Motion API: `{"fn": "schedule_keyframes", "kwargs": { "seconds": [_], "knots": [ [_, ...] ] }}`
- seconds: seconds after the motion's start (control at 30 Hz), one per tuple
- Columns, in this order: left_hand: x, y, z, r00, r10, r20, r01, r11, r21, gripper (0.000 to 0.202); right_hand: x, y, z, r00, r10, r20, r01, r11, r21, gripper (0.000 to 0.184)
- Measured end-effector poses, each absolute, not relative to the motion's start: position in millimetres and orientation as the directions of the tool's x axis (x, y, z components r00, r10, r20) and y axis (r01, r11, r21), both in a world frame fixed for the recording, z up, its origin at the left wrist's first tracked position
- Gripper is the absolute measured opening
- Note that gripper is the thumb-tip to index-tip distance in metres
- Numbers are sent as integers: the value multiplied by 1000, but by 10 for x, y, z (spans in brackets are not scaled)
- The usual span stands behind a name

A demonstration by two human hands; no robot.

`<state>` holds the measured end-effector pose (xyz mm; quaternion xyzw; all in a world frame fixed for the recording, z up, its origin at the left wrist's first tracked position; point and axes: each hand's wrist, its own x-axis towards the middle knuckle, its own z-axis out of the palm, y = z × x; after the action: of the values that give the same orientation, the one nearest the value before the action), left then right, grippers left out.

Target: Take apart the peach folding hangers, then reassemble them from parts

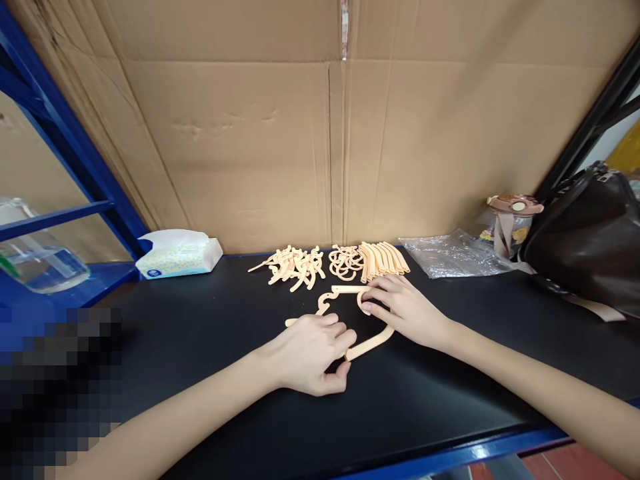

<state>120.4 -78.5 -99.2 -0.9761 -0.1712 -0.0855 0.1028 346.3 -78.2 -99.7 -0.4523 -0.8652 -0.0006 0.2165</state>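
Note:
A peach plastic hanger-like frame (373, 343) made of slim joined pieces lies on the black table (210, 347) between my hands. My left hand (313, 352) is closed, pinching the frame's near end at thumb and forefinger. My right hand (403, 308) rests on the frame's far right part, fingers curled and pressing a curved hook piece at its top. Behind the hands lie two piles of loose peach parts: small bent pieces (293, 265) on the left, and rings with straight bars (370, 260) on the right.
A tissue pack (179, 254) sits at back left, a clear plastic bag (453, 255), a lidded cup (513, 221) and a dark brown handbag (590, 240) at back right. Cardboard (320, 120) lines the back. Blue shelving (75, 173) and a water container (37, 257) stand left.

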Motion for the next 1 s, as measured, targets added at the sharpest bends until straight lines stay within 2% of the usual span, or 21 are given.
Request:
{"fn": "schedule_keyframes", "kwargs": {
  "seconds": [0.13,0.4,0.67,1.0],
  "knots": [
    [1211,-806,-940,944,275,184,307,-934,-183,1,3463,-769,-1012,-447,799,401,813,550,-191,31],
    [1176,-763,-962,937,217,275,252,-962,-101,29,3470,-765,-1018,-385,811,441,861,487,-145,31],
    [1173,-769,-1041,897,354,267,378,-925,-43,37,3490,-756,-1037,-386,793,471,871,482,-98,32],
    [1178,-777,-1039,878,393,273,383,-919,91,22,3492,-746,-1042,-365,798,480,913,408,15,32]
  ]
}}
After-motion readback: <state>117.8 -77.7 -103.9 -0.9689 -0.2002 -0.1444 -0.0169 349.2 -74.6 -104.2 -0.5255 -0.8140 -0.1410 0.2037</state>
